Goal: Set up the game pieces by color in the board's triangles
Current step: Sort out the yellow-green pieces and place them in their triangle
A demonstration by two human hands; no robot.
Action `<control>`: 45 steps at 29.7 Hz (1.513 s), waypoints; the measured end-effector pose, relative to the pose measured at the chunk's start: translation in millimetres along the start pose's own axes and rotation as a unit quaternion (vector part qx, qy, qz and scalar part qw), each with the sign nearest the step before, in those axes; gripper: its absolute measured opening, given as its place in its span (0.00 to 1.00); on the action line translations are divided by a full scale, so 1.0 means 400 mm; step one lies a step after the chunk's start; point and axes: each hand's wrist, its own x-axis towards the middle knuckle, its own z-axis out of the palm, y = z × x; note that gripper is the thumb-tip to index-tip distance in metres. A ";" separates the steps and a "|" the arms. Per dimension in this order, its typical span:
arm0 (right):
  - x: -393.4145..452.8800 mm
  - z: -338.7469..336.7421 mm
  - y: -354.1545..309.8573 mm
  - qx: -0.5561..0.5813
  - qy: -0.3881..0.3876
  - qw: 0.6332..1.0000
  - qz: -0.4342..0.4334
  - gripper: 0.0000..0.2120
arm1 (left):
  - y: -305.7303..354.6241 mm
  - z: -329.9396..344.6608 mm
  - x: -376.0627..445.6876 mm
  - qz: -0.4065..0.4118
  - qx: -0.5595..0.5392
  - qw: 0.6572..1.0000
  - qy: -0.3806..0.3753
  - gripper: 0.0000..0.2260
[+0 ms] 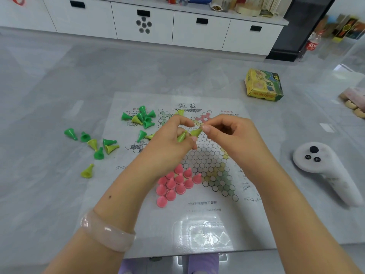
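Apparently sorting by color, the left hand [169, 141] grips a yellow-green pawn [182, 136] while the right hand [227, 131] pinches another [196, 132] above the board [197, 224]; pink pawns [173, 184] already fill its near triangle.

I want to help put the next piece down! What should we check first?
1. Right hand pinches a yellow piece: ok.
2. Left hand holds another yellow piece: ok.
3. Pink pieces fill their triangle on the board: ok.
4. Yellow triangle free of pieces: cannot tell, hands cover part.
5. Green pieces sorted from yellow: not ok, mixed piles.
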 end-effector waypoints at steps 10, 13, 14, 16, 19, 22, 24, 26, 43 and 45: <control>0.044 -0.082 0.081 -0.140 0.161 0.973 0.090 0.05 | -0.005 -0.015 0.025 -0.075 -0.098 0.981 0.148 0.10; 0.060 -0.080 0.109 -0.277 0.159 0.945 0.067 0.06 | -0.007 -0.022 0.027 -0.084 -0.112 0.976 0.167 0.11; 0.064 -0.079 0.116 -0.305 0.158 0.937 0.060 0.06 | -0.007 -0.023 0.027 -0.088 -0.112 0.975 0.171 0.12; 0.066 -0.076 0.122 -0.347 0.154 0.924 0.049 0.07 | -0.008 -0.022 0.026 -0.089 -0.109 0.975 0.170 0.14; 0.067 -0.069 0.121 -0.378 0.153 0.912 0.035 0.07 | -0.008 -0.020 0.024 -0.086 -0.108 0.976 0.169 0.16; 0.070 -0.060 0.126 -0.383 0.148 0.911 0.034 0.06 | -0.010 -0.023 0.022 -0.086 -0.106 0.976 0.170 0.16; 0.072 -0.057 0.129 -0.385 0.145 0.911 0.035 0.06 | -0.011 -0.025 0.021 -0.087 -0.105 0.976 0.171 0.17; 0.073 -0.057 0.130 -0.389 0.144 0.909 0.036 0.06 | -0.011 -0.027 0.021 -0.087 -0.104 0.976 0.173 0.17; 0.077 -0.054 0.127 -0.417 0.141 0.897 0.038 0.08 | -0.007 -0.034 0.018 -0.092 -0.113 0.974 0.175 0.16; 0.077 -0.055 0.128 -0.418 0.138 0.897 0.038 0.08 | -0.008 -0.034 0.017 -0.092 -0.114 0.974 0.175 0.16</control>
